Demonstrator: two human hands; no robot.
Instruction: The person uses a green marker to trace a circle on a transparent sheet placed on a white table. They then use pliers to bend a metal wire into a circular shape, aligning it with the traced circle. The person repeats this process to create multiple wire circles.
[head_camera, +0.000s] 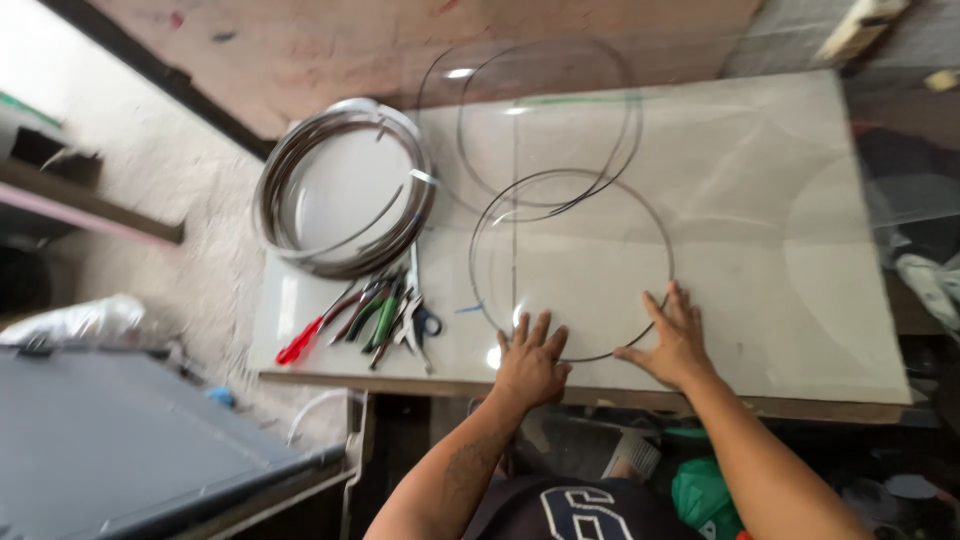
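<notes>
1. Head view looks down on a pale worktop (760, 200) with two hands pressing flat on it.
2. The wire ring (570, 265) lies flat on the worktop, near its front edge.
3. The left hand (532, 362) is spread flat with fingers open, on the bottom of the ring. It holds nothing in a grip.
4. The right hand (678, 340) is also flat and open, resting on the ring's lower right side.
5. The ring looks thin, light and springy. I think it would bend and wobble if lifted from one spot.
6. Two hands on opposite sides look like the best place to hold it. The wire looks smooth and could slip.
7. A second wire ring (548, 125) lies behind it, and the two seem to cross where they meet.
8. A fat coil of wire (345, 190) sits to the left, with a bunch of pliers (365, 320) just below it.
9. The far ring is blurry and partly off the worktop. I cannot tell how many tools are in the bunch.
</notes>
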